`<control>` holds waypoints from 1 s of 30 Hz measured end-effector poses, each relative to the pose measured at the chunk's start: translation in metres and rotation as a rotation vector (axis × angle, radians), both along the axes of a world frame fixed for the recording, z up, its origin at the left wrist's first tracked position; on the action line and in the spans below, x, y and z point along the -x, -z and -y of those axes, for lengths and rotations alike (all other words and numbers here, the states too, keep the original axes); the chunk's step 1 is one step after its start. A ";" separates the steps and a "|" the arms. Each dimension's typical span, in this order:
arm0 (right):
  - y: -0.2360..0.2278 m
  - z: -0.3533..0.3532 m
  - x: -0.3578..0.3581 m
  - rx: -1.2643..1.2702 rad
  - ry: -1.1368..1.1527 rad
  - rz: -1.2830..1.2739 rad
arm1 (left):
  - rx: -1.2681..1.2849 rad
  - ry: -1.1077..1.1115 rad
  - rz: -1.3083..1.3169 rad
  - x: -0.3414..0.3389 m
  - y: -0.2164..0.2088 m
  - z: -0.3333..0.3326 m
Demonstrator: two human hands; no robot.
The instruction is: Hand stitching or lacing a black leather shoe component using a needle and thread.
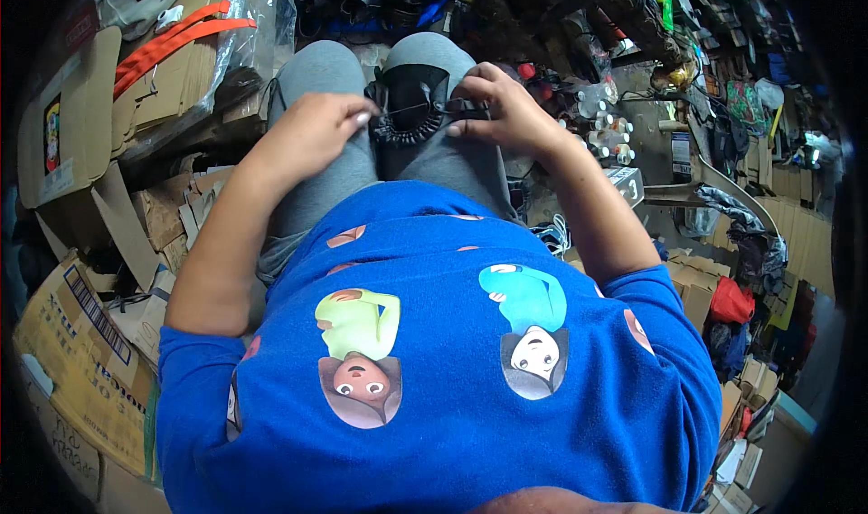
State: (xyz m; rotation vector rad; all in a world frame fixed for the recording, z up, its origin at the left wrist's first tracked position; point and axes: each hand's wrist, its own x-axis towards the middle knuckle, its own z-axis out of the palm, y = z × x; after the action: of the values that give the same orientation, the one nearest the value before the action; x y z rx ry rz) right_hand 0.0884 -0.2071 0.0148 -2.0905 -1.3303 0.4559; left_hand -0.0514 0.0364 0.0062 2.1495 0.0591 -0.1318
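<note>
The left hand (pixel 318 132) pinches the black piece (pixel 409 96) by its left edge; at its right, the right hand (pixel 508 109) curves half-open, its hold unclear.

Piece in lap (pixel 411 107): black, with pale glints along ridged lower edge. Trousers (pixel 321 71): plain light grey. Shirt (pixel 443 306): bright blue, scattered with cartoon prints; one figure (pixel 360 356) in lime-green top, other (pixel 529 329) in turquoise top, both dark-haired. Straps (pixel 172 44): orange-red. Upright box (pixel 86 107): tan, multicoloured picture on front. Lower box (pixel 90 369): mustard yellow, dark lettering and striped panel. Bag (pixel 731 301): solid red. Bottles (pixel 608 139): white tops. Crumpled plastic (pixel 743 214): mottled black and grey.
</note>
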 end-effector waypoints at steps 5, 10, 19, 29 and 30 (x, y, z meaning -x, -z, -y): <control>0.036 0.001 -0.022 -0.299 0.685 -0.417 | -0.379 0.063 -0.444 0.005 -0.042 -0.036; 0.019 -0.017 -0.012 -0.999 0.685 -1.581 | 0.767 -0.246 0.239 -0.025 -0.031 0.018; 0.017 0.030 -0.016 -0.660 0.445 -1.618 | 1.542 -0.129 -0.042 -0.024 0.014 -0.023; -0.035 0.057 -0.050 -0.030 0.463 -0.657 | -0.056 -0.241 0.323 0.010 -0.003 -0.045; -0.045 0.030 -0.047 0.009 0.340 -0.604 | -0.091 -0.092 0.306 0.010 -0.013 -0.020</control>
State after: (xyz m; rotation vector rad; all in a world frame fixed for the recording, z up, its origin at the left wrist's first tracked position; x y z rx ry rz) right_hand 0.1350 -0.2373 0.0602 -1.9112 -0.6146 0.8536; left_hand -0.0609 0.0564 0.0193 2.2295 -0.0144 0.2573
